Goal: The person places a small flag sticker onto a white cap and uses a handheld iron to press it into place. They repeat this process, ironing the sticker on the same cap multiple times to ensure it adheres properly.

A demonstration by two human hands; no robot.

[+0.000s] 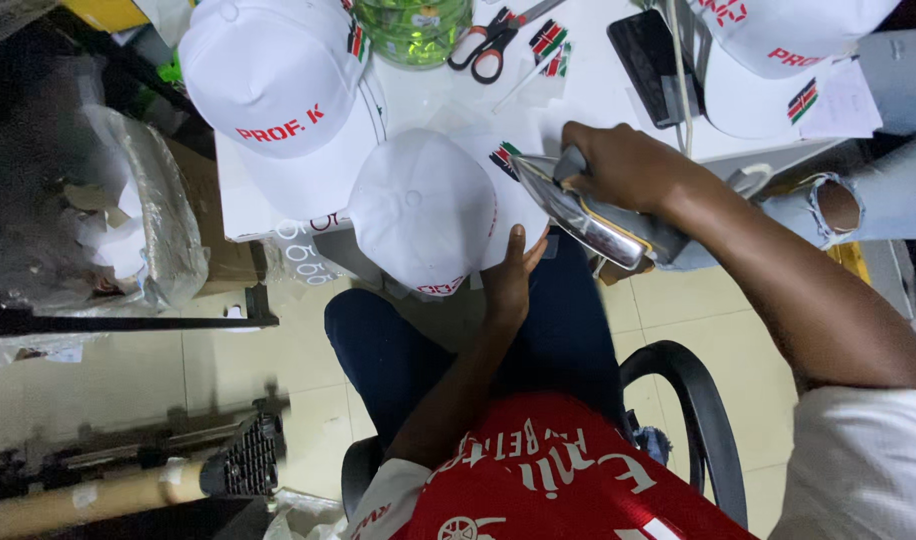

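Flag stickers (550, 40), small, striped black, red and green: loose on white table beside scissors. One flag patch (803, 100) on white cap, upper right. Phone (646, 65), dark blank screen, flat near top edge. Brown cardboard box (223, 255) under table, left, beside clear plastic bag (158, 210)

Person seen from above, wearing a red shirt (548, 490) with white lettering and white short sleeves (863, 460), and dark navy trousers (398, 350). Both forearms and hands (618, 165) are bare.
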